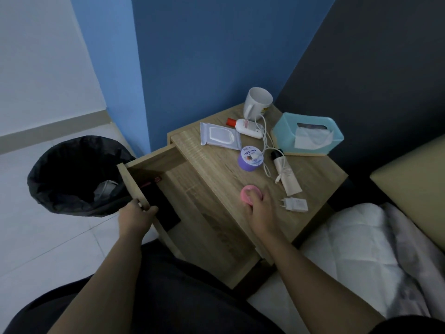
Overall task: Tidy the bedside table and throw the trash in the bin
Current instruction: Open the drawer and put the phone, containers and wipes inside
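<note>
A: Where are the hands?

B: The left hand grips the top edge of the drawer front. The right hand has its fingers curled over a pink tub on the desk, on the near side of the purple jar.

A: And the drawer?

B: It is pulled out to the left of the jar, with its front toward the bin. The bin stands on the floor well left of the jar, with crumpled paper in its black liner.

A: How do the long things lie?

B: The tube lies flat just right of the jar, black cap beside it. Its long axis runs toward the near right, flat end nearest the plug. The plug's prongs point left at the right hand. The bottle lies on its side behind the jar, red cap pointing left toward the wipes. The cable runs past the jar's right side, and its end lies on the tube.

A: The rest?

B: The mug stands upright, farthest behind the jar. The tissue box sits behind and to the right of the jar.
</note>
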